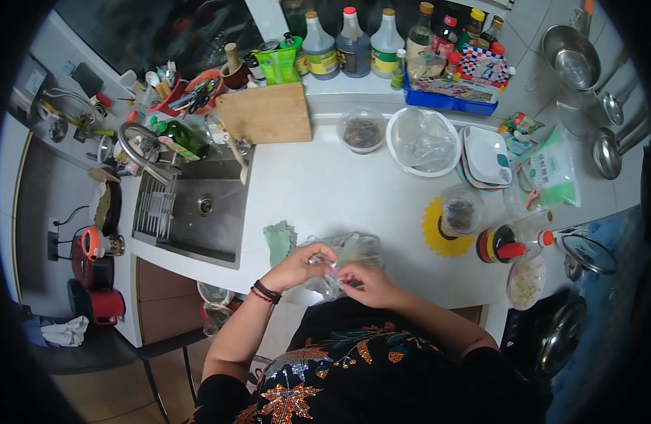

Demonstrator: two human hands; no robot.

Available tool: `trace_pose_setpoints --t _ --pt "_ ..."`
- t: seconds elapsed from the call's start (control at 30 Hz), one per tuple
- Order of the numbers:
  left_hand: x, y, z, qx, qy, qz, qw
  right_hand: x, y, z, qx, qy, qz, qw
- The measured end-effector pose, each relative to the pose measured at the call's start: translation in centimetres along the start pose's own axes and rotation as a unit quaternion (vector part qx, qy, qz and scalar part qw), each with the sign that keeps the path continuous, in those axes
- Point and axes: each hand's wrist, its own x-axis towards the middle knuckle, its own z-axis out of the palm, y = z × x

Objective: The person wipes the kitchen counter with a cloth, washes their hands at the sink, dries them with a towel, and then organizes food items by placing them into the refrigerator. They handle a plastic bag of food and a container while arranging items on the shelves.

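Observation:
A clear plastic bag (pixel 363 248) lies at the front edge of the white counter, its gathered neck pinched between my two hands. My left hand (pixel 304 265), with dark beaded bracelets at the wrist, grips the bunched plastic by thumb and fingers. Close beside it, my right hand (pixel 370 283) pinches the same neck from the right. Something pale green or yellowish shows faintly through the bag, too blurred to name. Just left of the bag lies a green cloth (pixel 279 241).
Left is a steel sink (pixel 235 222) with a faucet (pixel 140 153). A wooden cutting board (pixel 267 114) leans behind. At the back stand a tub of dark food (pixel 361 132) and a white bowl (pixel 394 153) holding plastic bags. Right are square plates (pixel 486 153), a yellow mat (pixel 434 233) and a sauce bottle (pixel 484 246).

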Motion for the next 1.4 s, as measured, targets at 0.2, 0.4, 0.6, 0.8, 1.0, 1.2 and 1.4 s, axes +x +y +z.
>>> trace_pose_setpoints --t 0.2,0.4,0.6,0.8,1.0,1.2,1.4 --pt "-0.4 0.6 2.1 0.143 0.04 0.065 0.987 -7.5 2.9 -8.6 -0.098 0.224 0.217 0.945" --pt "0.0 2.2 4.0 0.415 0.082 0.163 0.891 -17.3 9.4 -17.8 -0.375 0.345 0.355 0.783" --pt "-0.8 -1.0 2.4 0.523 0.156 0.23 0.806 -16.8 11.4 -21.3 -0.416 0.361 0.362 0.752" --pt "0.2 -3.9 1.3 0.446 0.334 0.332 0.761 -12.4 9.7 -19.7 -0.214 0.372 0.283 0.857" --pt "1.6 -4.4 2.6 0.382 0.398 0.352 0.756 0.2 -1.7 -6.9 0.097 0.065 0.149 0.982" --pt "0.1 -5.7 2.8 0.411 0.395 0.343 0.746 6.6 -1.8 -0.9 -0.189 -0.09 0.205 0.956" --pt "-0.3 -5.0 3.4 0.403 0.404 0.349 0.744 6.1 -1.0 -0.7 -0.107 -0.059 0.088 0.989"
